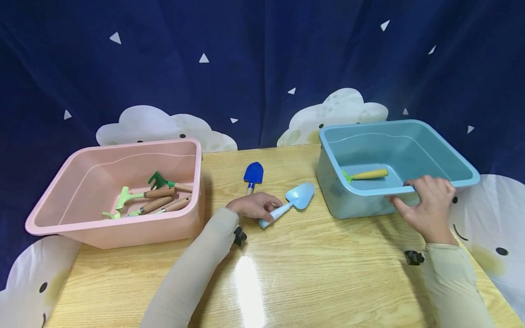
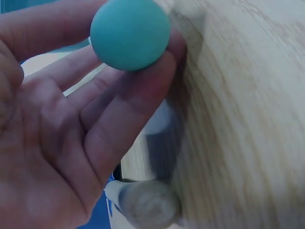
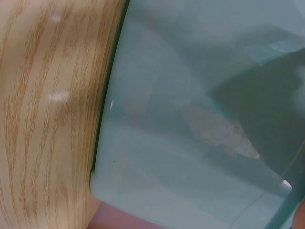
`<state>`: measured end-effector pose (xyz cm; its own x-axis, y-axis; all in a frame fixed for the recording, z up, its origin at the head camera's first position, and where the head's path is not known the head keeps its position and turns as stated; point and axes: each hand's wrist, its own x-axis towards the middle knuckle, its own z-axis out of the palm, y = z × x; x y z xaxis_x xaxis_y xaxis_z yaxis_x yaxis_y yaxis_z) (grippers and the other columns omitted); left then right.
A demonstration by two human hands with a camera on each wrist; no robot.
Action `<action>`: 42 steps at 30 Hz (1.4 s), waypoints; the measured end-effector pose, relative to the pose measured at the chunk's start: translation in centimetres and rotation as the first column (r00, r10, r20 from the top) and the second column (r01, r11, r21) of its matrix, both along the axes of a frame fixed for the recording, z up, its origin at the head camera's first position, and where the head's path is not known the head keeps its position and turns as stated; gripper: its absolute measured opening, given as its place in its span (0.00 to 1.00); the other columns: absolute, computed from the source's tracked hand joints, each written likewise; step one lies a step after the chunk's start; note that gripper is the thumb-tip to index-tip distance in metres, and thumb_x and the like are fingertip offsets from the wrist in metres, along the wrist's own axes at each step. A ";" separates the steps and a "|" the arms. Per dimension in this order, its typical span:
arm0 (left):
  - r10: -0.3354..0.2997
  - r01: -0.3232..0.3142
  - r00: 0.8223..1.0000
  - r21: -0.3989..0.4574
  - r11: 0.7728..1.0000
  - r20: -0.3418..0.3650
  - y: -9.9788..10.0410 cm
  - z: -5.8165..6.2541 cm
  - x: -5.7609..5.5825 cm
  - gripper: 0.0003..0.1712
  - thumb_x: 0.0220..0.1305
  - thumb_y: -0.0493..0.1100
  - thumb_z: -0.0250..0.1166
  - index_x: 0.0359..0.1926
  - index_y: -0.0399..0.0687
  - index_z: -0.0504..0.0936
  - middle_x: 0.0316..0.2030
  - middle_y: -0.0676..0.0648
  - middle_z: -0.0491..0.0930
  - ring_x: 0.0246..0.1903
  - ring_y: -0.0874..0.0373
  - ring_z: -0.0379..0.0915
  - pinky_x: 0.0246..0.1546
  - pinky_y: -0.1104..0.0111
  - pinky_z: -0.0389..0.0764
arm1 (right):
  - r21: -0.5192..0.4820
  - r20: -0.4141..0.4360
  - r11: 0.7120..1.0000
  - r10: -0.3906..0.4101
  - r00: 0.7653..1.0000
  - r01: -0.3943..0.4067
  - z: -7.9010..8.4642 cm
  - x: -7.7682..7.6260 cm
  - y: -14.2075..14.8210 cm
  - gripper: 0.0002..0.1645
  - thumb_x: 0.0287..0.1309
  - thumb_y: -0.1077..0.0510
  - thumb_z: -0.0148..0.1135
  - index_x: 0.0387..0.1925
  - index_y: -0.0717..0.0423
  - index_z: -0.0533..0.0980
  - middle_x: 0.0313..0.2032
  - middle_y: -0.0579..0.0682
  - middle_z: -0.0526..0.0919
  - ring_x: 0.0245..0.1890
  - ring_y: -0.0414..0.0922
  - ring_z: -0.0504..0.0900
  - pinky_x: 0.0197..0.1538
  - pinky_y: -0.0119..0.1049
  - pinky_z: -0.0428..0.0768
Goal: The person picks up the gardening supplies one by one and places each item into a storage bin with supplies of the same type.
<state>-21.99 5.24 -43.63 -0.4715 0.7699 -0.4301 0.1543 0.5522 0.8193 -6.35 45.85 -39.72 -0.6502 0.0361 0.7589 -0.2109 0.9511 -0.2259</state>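
Note:
Midway between two plastic bins, my left hand [image 1: 255, 206] pinches the pale handle of a light blue hand trowel [image 1: 301, 196]. In the left wrist view the rounded turquoise handle end [image 2: 130, 34] sits between thumb and fingers. The trowel's blade points away to the right, close over the wooden table. My right hand [image 1: 431, 207] grips the near rim of the blue bin [image 1: 365, 206], thumb outside and fingers over the edge. Inside that bin lies a tool with a yellow handle [image 1: 371, 174] and a light green head. The bin's outer wall [image 3: 157, 143] fills most of the right wrist view.
A small dark blue shovel [image 1: 254, 173] lies just beyond my left hand, its wooden handle partly hidden. At the left, a pink bin [image 1: 135, 231] holds several wooden-handled garden tools, including a green rake [image 1: 157, 181]. A dark blue curtain [image 1: 254, 73] hangs behind the table [image 1: 311, 273].

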 end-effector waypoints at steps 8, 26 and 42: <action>0.096 -0.094 0.995 0.057 0.994 -0.029 0.0 -0.5 -0.2 0.34 0.59 0.32 0.66 0.67 0.52 0.73 0.50 0.42 0.81 0.44 0.56 0.76 0.36 0.70 0.79 | -0.003 -0.008 1.000 0.001 1.000 -0.001 -0.2 0.0 0.1 0.49 0.50 0.19 0.55 0.32 0.65 0.77 0.27 0.63 0.76 0.35 0.64 0.66 0.54 0.64 0.52; 0.254 -0.229 0.964 0.243 0.942 -0.074 0.8 0.7 -0.3 0.35 0.61 0.32 0.66 0.68 0.58 0.72 0.51 0.41 0.77 0.43 0.53 0.76 0.38 0.65 0.83 | -0.013 -0.042 1.000 0.001 0.999 -0.002 -0.4 -0.2 0.2 0.47 0.48 0.21 0.57 0.30 0.65 0.77 0.26 0.63 0.75 0.34 0.64 0.65 0.53 0.65 0.52; 0.363 -0.302 0.917 0.307 0.902 -0.166 2.2 2.2 -1.7 0.37 0.60 0.34 0.67 0.69 0.60 0.71 0.49 0.42 0.80 0.32 0.56 0.80 0.33 0.67 0.79 | -0.011 -0.012 1.000 0.013 1.000 -0.013 -0.3 -0.2 0.2 0.47 0.50 0.21 0.55 0.31 0.66 0.77 0.27 0.63 0.75 0.35 0.64 0.66 0.54 0.66 0.51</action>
